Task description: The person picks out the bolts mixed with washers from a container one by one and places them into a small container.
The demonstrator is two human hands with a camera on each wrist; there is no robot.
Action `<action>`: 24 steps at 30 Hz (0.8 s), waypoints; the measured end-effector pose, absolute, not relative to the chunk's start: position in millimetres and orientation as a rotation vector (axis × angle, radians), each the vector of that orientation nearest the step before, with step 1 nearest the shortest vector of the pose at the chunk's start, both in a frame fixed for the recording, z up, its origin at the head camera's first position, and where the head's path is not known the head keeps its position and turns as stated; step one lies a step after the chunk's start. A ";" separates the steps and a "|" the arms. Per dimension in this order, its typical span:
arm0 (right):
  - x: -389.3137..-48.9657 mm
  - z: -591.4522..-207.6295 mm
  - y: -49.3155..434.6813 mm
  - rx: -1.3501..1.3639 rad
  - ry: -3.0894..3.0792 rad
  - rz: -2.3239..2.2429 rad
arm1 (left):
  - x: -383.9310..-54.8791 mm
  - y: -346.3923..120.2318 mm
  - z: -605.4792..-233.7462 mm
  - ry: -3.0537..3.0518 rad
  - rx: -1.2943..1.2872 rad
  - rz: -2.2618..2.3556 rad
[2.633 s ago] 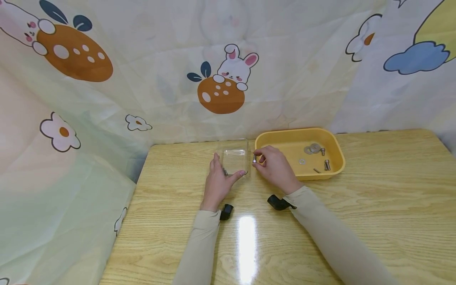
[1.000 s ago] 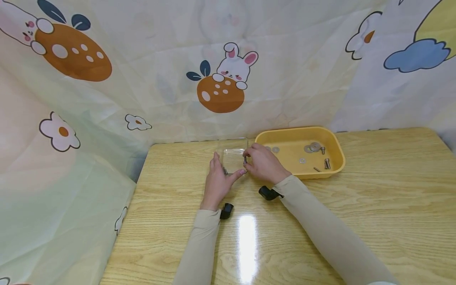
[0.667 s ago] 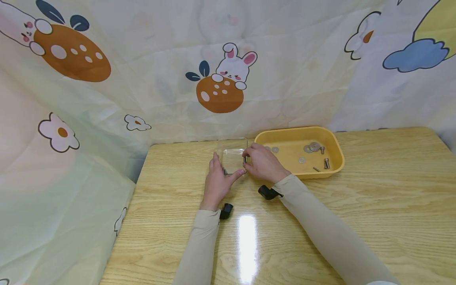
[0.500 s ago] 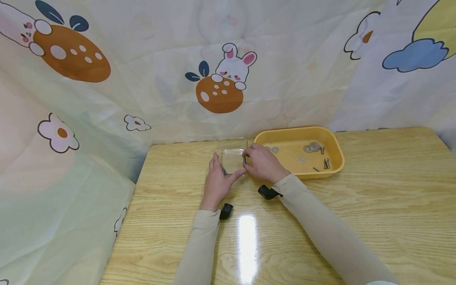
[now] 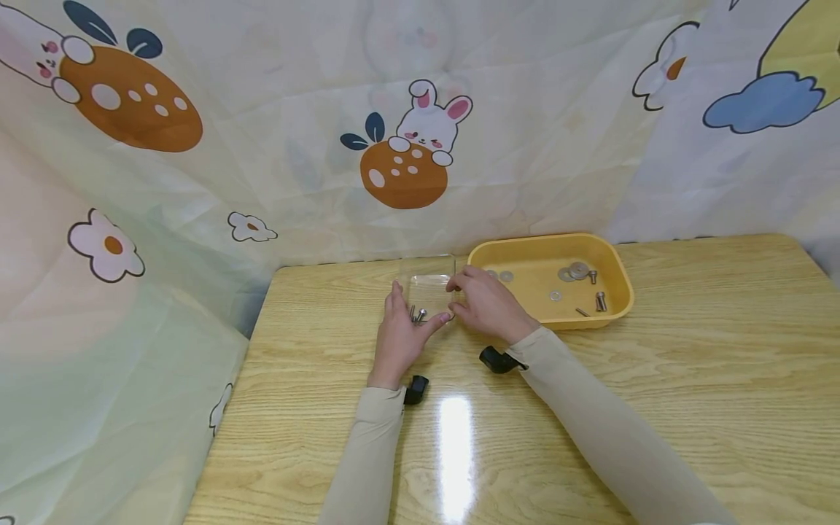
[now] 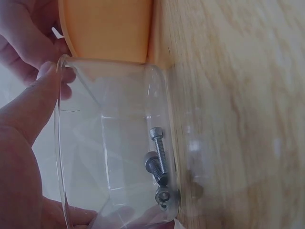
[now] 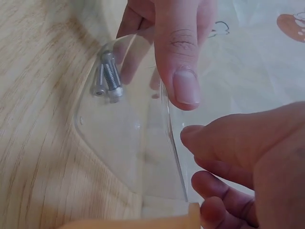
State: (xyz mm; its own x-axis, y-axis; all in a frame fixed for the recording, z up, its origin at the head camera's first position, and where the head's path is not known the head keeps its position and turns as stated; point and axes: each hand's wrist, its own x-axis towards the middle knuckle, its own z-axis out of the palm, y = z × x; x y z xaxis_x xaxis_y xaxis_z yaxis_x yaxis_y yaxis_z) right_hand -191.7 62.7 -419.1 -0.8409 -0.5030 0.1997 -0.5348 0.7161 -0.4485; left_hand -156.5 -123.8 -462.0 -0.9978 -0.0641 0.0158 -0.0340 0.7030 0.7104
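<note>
A clear plastic box [image 5: 429,297] stands on the table, its rim facing up. My left hand [image 5: 402,337] grips it, with the thumb on the near rim and the fingers around the left side. Inside, several socket-head bolts [image 6: 159,152] lie together at the bottom, toward the left hand's fingers. Over the right rim of the box is my right hand [image 5: 491,302], its loosely bent fingers holding nothing. The right wrist view shows a gap between the right thumb and fingers [image 7: 217,136], right beside the rim.
A yellow tray [image 5: 547,322] stands right of the box, close beside it. Within it lie several washers [image 5: 578,270], a few bolts [image 5: 600,301] and a thin pin [image 5: 582,312]. A printed cloth [image 5: 315,175] hangs behind the wooden table [image 5: 709,350].
The right hand carried a bolt left from the tray side to over the box and let it go. That bolt now lies in the box with the others. The left hand stayed put.
</note>
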 end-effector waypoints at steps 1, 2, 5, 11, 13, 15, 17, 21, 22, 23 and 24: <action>-190.7 -418.7 64.1 0.861 -2.851 0.787 | -156.3 -123.9 -462.2 -2.862 0.082 -1.194; -189.6 -418.4 65.6 0.856 -2.850 0.803 | -156.1 -123.9 -462.3 -2.860 0.080 -1.193; -186.5 -417.6 70.4 0.835 -2.842 0.850 | -155.9 -123.6 -462.6 -2.858 0.084 -1.203; -180.4 -417.0 80.2 0.808 -2.802 0.879 | -156.2 -123.7 -462.7 -2.854 0.098 -1.211; -177.9 -415.9 84.1 0.794 -2.799 0.893 | -156.2 -123.9 -462.6 -2.854 0.094 -1.211; -175.8 -415.1 88.3 0.778 -2.796 0.904 | -156.3 -123.9 -462.7 -2.854 0.091 -1.213; -174.3 -414.4 92.3 0.761 -2.797 0.913 | -156.2 -123.5 -462.3 -2.857 0.094 -1.218; -172.0 -413.5 100.5 0.736 -2.794 0.935 | -156.4 -123.1 -462.4 -2.858 0.102 -1.233; -171.5 -413.3 102.6 0.734 -2.792 0.940 | -156.5 -123.0 -462.3 -2.859 0.105 -1.234; -170.9 -413.1 104.8 0.729 -2.790 0.943 | -156.5 -123.0 -462.4 -2.859 0.108 -1.235; -170.3 -412.9 107.0 0.724 -2.789 0.947 | -156.6 -123.0 -462.5 -2.859 0.109 -1.235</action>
